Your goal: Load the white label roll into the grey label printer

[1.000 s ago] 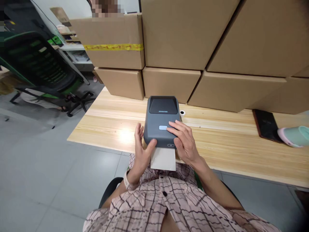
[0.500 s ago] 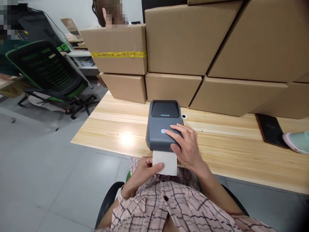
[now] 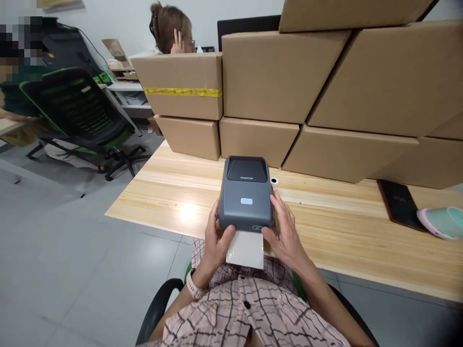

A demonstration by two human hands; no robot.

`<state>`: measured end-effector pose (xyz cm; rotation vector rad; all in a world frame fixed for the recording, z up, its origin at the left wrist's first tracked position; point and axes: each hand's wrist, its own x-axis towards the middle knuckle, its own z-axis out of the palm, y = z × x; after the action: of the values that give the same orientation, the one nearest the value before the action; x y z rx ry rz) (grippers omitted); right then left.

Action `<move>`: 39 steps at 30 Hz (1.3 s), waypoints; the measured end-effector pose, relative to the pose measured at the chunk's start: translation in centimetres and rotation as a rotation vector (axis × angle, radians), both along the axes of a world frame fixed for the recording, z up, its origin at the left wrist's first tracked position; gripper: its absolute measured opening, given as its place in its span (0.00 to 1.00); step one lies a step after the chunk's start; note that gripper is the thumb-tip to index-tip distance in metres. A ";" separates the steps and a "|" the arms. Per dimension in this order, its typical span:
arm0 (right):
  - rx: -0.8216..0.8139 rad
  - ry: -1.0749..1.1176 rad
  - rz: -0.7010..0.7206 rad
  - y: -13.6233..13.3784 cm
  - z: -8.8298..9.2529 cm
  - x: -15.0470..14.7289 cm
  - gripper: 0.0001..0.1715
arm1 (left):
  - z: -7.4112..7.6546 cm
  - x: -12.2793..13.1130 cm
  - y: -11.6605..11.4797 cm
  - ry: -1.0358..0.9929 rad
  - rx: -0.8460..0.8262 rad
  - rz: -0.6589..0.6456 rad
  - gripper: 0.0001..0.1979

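The printer (image 3: 246, 214) sits at the desk's (image 3: 361, 241) front edge, the left hand (image 3: 214, 246) and right hand (image 3: 288, 243) against its sides, fingers spread, pinching nothing. White paper (image 3: 246, 250) juts past that edge: fed out, apparently, but not yet detached.

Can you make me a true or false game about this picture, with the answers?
1. The left hand and right hand are on opposite sides of the grey machine. True.
2. Nothing sticks out of the machine. False: a white sheet sticks out at its near end.
3. Yellow tape runs across a cardboard box. True.
4. The person's band is worn on the right. False: the pale wristband is on the left.
5. A cup is left of the machine. False: the green and pink cup is on the right.
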<state>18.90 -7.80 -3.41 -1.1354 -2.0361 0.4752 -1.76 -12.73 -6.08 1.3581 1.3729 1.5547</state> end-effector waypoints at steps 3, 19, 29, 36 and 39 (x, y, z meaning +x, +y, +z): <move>-0.067 0.068 -0.003 -1.1 -0.9 0.0 0.45 | -0.4 -0.3 0.1 0.118 0.095 0.085 0.30; 0.250 0.169 0.095 9.8 9.5 -2.2 0.45 | 5.5 -4.3 12.8 -0.106 0.082 -0.045 0.28; 0.232 0.102 -0.102 21.0 13.2 -4.4 0.45 | 2.0 -4.8 13.2 -0.288 -0.178 -0.379 0.51; 0.471 -0.286 0.134 15.2 11.1 -4.7 0.39 | 1.9 -4.8 13.5 -0.279 -0.171 -0.362 0.51; 0.206 -0.542 0.395 13.7 9.1 -5.1 0.45 | 1.6 -4.8 13.7 -0.284 -0.166 -0.350 0.52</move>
<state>13.77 5.94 5.65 -0.7887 -2.7309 0.1384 -6.53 0.97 -4.50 1.1522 1.0050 1.3087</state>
